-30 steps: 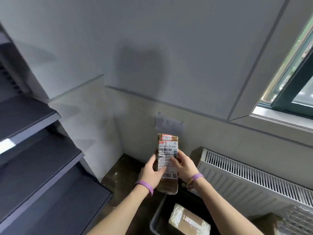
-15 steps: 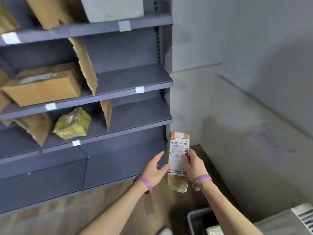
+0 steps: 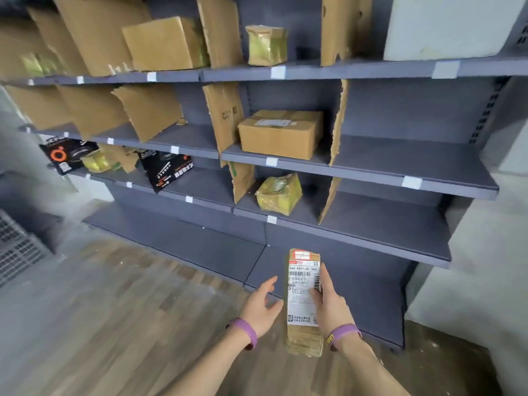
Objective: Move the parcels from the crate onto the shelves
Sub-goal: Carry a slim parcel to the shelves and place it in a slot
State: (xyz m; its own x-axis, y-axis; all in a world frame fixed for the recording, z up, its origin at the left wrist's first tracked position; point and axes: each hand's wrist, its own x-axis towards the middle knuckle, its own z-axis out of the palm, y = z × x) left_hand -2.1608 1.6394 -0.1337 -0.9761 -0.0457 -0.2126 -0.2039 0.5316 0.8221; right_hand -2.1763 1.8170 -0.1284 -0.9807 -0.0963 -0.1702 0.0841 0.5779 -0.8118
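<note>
Right hand point(image 3: 328, 307) grips the long labelled parcel point(image 3: 304, 301) along its right edge, thumb lying up the label, fingers wrapped behind. The parcel stands on end, its long axis pointing up at the grey shelving point(image 3: 385, 221), and it hangs in front of and below the shelving's lowest shelf edge. Left hand point(image 3: 261, 302) sits just left of it, fingers relaxed and spread, holding nothing; contact I can't confirm. The right hand carries the load, so lifting it up and forward onto the shelving looks like that hand's job.

Left hand point(image 3: 261, 305) and right hand point(image 3: 331, 307) wear purple wristbands point(image 3: 245, 332), right seemingly yellow-lettered.
</note>
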